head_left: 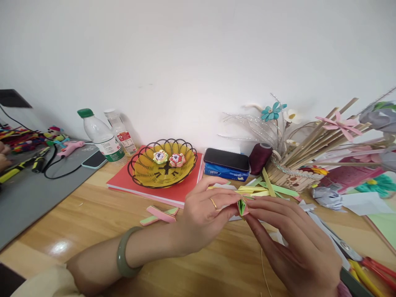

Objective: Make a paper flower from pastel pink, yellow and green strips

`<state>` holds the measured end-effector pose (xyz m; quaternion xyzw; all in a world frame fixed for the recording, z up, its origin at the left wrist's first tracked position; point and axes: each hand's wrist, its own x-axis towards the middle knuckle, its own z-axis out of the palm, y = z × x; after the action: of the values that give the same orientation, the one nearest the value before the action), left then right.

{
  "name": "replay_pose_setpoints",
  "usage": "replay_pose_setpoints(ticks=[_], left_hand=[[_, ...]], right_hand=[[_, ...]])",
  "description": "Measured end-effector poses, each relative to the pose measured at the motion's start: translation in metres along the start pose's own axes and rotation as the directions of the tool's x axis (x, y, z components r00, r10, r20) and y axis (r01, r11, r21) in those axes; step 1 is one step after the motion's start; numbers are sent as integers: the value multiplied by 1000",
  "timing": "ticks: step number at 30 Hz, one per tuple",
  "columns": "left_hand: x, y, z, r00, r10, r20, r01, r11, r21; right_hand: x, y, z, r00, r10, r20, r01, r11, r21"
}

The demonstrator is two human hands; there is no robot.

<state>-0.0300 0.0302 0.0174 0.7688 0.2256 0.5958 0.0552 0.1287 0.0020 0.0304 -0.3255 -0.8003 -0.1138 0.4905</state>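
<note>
Between the fingertips of both hands is a small folded paper piece, green inside with pink outer edges. My left hand, with a ring on one finger and a bangle on the wrist, pinches its left side. From the right, my right hand grips the other side with thumb and fingers. Fingertips cover part of the piece. Loose pink and green folded strips lie left of my left hand. Beyond the hands, yellow and green paper strips are scattered on the wooden table.
A yellow woven basket holding two paper flowers sits on red paper. Behind are bottles, a blue tin and a dark thread spool. Scissors lie at right. Another person's hand shows at far left.
</note>
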Motion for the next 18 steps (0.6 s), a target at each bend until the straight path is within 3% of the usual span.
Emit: replay_pose_setpoints(ticks=[6,12,18], left_hand=[[1,2,-4,999,-38,26,38,999,7],[3,1,-7,994,84,65,-87,995,47],[6,0,-7,990,107,90,-114,991,74]], right_hand=[[2,2,-3,997,-57,44,54,997,50],[0,11,-5,981,-145,128,129,984,124],[1,16,-5,969,-209,134,191,972,136]])
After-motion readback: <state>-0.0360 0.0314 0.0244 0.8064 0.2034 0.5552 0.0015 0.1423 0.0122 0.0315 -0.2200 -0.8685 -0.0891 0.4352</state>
